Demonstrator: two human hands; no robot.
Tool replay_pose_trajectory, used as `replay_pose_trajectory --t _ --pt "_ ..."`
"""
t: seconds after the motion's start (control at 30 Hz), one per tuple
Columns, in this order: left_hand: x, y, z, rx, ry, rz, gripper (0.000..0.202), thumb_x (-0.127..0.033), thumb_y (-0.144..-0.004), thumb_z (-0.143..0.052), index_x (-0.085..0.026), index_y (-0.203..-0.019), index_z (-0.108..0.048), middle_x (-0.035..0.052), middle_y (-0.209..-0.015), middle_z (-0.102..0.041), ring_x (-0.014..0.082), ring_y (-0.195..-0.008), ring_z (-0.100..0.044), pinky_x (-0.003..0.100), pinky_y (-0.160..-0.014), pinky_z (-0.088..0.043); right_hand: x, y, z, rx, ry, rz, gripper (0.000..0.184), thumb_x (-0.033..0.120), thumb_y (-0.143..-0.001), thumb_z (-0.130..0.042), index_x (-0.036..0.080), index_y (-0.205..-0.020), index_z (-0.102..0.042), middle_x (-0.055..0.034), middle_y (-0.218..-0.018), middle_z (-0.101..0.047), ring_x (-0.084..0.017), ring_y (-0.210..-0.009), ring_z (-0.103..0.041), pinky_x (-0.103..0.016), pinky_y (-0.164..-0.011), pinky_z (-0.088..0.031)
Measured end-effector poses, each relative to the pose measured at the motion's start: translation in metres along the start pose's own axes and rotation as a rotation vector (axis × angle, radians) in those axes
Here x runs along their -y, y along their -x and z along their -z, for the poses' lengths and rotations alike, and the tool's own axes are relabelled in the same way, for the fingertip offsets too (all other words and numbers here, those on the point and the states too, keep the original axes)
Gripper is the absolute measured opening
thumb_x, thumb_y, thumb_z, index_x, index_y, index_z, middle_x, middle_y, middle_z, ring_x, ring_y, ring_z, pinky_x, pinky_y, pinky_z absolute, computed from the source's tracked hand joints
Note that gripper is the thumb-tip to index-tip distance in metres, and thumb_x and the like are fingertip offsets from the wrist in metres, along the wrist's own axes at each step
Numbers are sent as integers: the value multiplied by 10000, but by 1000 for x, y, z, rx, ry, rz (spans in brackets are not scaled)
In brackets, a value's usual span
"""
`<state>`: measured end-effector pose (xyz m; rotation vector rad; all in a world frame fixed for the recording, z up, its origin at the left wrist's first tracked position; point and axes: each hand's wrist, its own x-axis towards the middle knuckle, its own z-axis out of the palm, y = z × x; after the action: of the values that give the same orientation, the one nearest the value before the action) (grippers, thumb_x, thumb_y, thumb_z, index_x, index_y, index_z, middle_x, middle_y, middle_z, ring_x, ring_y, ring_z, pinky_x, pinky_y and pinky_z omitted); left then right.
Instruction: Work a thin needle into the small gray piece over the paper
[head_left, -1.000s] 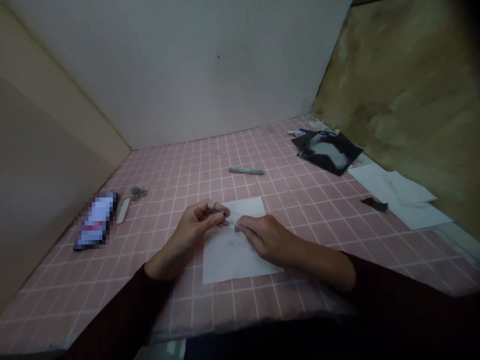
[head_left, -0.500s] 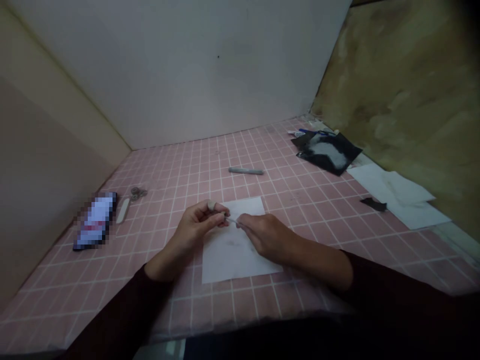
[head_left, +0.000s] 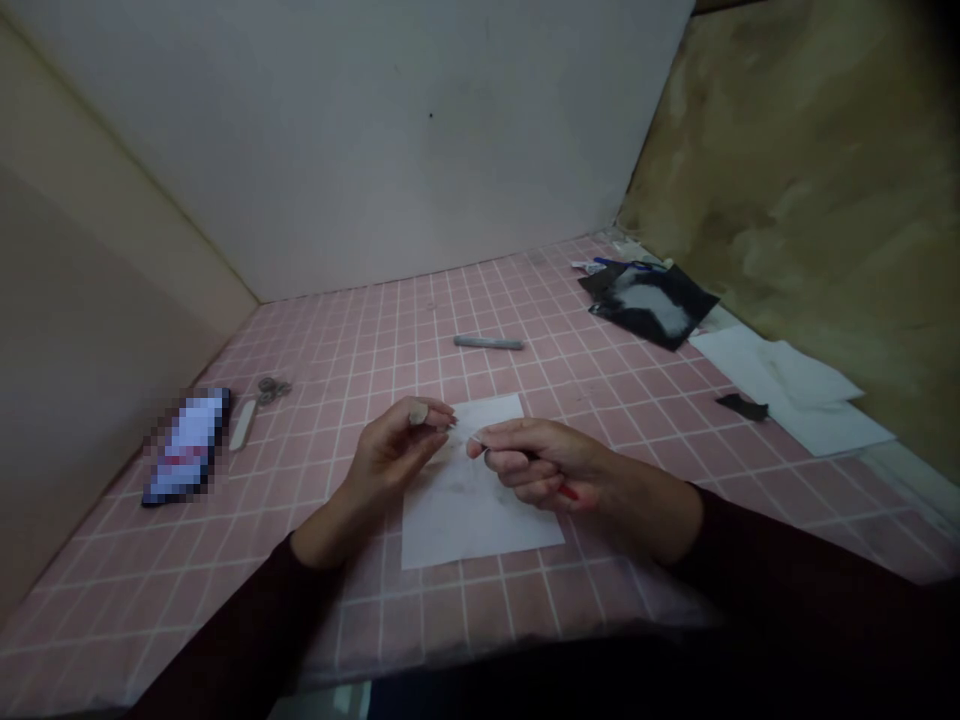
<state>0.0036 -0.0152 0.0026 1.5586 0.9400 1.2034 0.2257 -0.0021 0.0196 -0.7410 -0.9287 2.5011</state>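
Red-tipped stick (head_left: 568,491), clenched in your right hand (head_left: 541,464), slants toward lower right of frame; your left hand (head_left: 394,448) pinches nearby — on anything, you can't tell.

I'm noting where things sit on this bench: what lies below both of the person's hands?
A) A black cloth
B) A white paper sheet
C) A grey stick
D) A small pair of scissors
B: the white paper sheet lies flat on the pink grid-patterned surface, below the left hand and the right hand.
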Motion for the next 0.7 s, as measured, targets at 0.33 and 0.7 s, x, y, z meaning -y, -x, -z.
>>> replay_pose_trajectory --t 0.33,0.7 --pt "-2 -2 2 -12 235 353 159 -240 -810 -753 -148 -937 -724 34 -841 -708 92 -704 -644 195 -703 -522 -23 -5 2 -350 1487 573 218 99 -911 -409 125 -945 -623 -53 -749 -606 -142 -644 -513 -272 -615 -387" --pt "2 0 3 28 -11 61 124 -195 -854 -707 -188 -978 -710 62 -1017 -687 173 -971 -660 286 -868 -528 -4 -2 -4 -57 267 56 212 219 -975 -397 153 -897 -583 95 -545 -346 -40 -368 -150 -158 -334 -166"
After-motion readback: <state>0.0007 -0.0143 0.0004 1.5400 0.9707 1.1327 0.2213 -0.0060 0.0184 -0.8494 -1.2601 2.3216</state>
